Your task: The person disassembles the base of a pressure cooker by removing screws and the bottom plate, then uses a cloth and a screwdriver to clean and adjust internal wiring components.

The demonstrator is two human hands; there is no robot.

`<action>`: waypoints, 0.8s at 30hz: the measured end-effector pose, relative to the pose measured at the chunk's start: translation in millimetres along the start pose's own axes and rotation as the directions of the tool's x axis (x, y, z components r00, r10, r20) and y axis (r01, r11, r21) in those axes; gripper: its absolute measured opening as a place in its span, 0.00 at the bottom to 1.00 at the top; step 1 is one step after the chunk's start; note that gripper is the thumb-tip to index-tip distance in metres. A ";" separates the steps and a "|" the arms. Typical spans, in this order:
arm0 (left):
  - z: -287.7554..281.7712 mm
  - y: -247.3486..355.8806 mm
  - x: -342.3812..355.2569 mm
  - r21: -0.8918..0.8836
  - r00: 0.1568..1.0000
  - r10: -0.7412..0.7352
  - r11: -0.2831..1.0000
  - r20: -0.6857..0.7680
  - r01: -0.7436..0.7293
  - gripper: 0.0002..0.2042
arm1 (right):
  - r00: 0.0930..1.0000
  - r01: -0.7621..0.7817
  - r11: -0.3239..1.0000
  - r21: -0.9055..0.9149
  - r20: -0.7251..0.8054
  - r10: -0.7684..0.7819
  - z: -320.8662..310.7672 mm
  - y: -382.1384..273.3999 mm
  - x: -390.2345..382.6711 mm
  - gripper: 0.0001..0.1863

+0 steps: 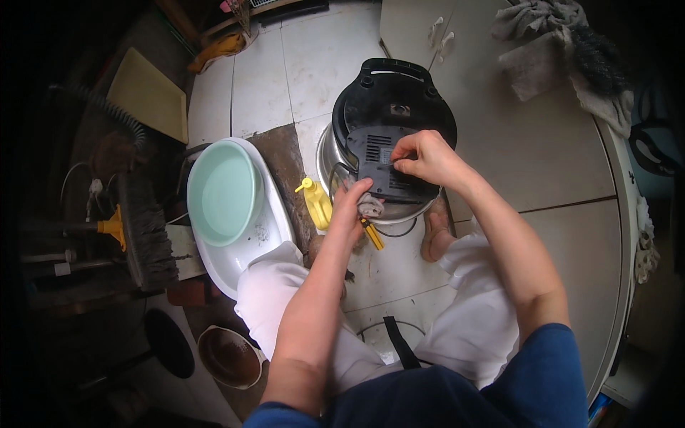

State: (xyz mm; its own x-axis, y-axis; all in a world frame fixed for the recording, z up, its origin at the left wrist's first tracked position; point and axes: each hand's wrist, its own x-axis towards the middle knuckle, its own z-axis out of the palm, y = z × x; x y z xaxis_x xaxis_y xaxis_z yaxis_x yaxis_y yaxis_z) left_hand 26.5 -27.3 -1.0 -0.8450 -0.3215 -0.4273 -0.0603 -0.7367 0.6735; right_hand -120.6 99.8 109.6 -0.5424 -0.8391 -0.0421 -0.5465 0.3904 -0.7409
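A round black appliance (389, 107) lies with its vented underside up, a loop handle at its far edge. It rests over a shiny metal basin (325, 153). My left hand (349, 203) is closed at its near left edge, thumb against the black casing, with a bunched greyish cloth (370, 207) in it. Just below the cloth, a tool with a yellow and black handle (372, 234) sticks out; whether my fingers hold it too is hidden. Over the vents, my right hand (432, 158) is pinched, thumb and fingertips together; what they hold is too small to make out.
Left of the basin stands a yellow bottle (314, 203). A pale green basin (225, 192) sits in a white tub (275, 214). A broom (146, 221) and a brown-lined bowl (230, 357) are farther left. Pale cabinets (528, 157) border the right, cloths (549, 57) on top.
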 end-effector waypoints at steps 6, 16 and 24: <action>5.1 1.5 0.2 0.036 1.000 -0.007 0.999 -0.023 0.008 0.18 | 0.988 -0.105 0.987 0.122 -0.101 0.117 -7.8 20.9 9.9 0.09; 7.0 -1.5 -2.5 0.013 0.998 -0.059 0.998 -0.026 0.060 0.18 | 0.978 -0.206 0.953 0.222 0.005 0.211 -15.9 -4.4 24.8 0.09; 18.2 -5.6 -9.1 -0.028 0.999 -0.028 0.999 -0.029 0.027 0.20 | 0.993 0.000 0.994 -0.114 -0.116 -0.013 -2.5 -26.3 45.3 0.06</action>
State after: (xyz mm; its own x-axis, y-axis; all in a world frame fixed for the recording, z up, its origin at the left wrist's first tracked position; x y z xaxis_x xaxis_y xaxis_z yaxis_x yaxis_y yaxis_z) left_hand 24.8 -9.4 10.1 -0.8271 -0.3183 -0.4632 -0.0679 -0.7616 0.6445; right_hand -132.3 52.5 128.9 -0.6051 -0.7949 0.0456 -0.6156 0.4308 -0.6599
